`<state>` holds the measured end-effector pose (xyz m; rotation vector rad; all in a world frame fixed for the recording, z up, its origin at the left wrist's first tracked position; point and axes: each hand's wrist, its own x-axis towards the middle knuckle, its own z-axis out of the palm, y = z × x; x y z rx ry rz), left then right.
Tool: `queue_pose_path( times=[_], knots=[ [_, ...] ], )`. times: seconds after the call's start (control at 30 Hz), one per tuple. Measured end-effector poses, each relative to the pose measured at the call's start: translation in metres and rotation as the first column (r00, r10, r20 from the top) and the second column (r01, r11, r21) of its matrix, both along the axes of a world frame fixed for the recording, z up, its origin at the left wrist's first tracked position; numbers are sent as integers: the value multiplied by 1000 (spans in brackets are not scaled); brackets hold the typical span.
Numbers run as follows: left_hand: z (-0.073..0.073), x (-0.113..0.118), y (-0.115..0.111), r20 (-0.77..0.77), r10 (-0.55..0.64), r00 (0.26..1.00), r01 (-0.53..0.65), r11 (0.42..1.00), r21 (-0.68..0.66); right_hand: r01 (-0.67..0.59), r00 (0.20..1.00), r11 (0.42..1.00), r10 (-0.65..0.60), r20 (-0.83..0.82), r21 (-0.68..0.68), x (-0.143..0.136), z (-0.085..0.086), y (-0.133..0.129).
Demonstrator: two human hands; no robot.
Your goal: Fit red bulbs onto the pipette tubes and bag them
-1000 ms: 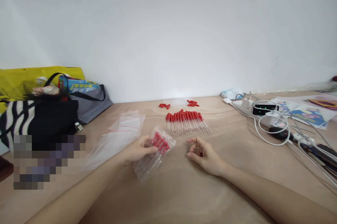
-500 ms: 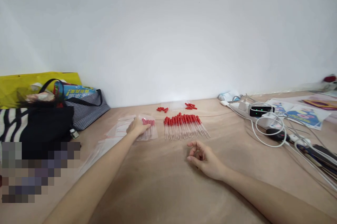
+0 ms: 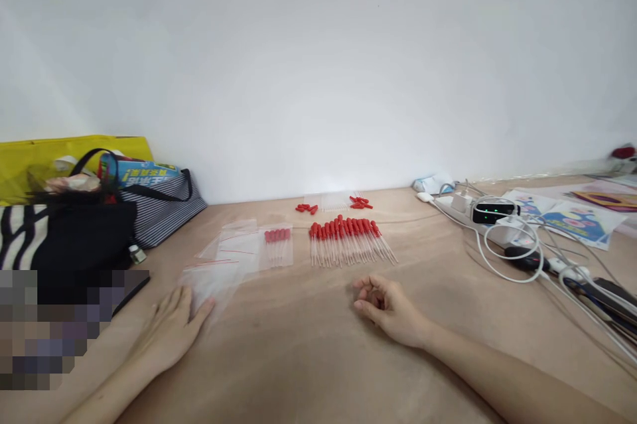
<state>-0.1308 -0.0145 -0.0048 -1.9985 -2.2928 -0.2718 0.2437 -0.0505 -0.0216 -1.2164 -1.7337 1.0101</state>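
My left hand (image 3: 172,328) lies flat with its fingers spread, their tips touching the near end of overlapping clear zip bags (image 3: 213,281). These bags have thin red lines along their openings. Past them, a clear bag with several red-bulbed droppers (image 3: 277,248) lies flat. My right hand (image 3: 391,308) rests on the table, fingers loosely curled, a gap left between thumb and fingertips, nothing seen in it. Beyond it is a row of droppers (image 3: 348,238), red bulbs pointing away and clear thin stems towards me.
Loose red bulbs (image 3: 307,208) and more red bulbs (image 3: 360,202) flank clear thin tubes (image 3: 334,201) near the wall. At right are a power strip with tangled white cables (image 3: 497,231) and printed papers (image 3: 574,218). A striped bag (image 3: 164,205) and a black bag (image 3: 79,238) stand left.
My left hand has let go of the bag with the droppers and moved back towards me onto the near end of the zip bags. My right hand has barely moved.
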Motion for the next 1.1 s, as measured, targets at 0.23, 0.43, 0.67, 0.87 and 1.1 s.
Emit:
queue_pose_path(
  times=[0.23,0.43,0.67,0.87,1.1],
  knots=[
    [1,-2,0,15,-7,1000,6,997,76,35,999,999,-35,-22,-42,6,2,1],
    [22,27,-19,140,-391,910,315,870,380,137,986,983,-148,82,124,15,4,9],
    [35,130,-25,94,-878,469,880,474,35,264,864,883,-396,312,389,42,19,56],
    [23,155,-22,234,-884,404,914,398,-75,421,716,831,-550,430,364,28,36,112],
    [16,150,-25,256,-889,378,894,423,148,430,687,840,-542,484,330,-6,40,154]
  ],
)
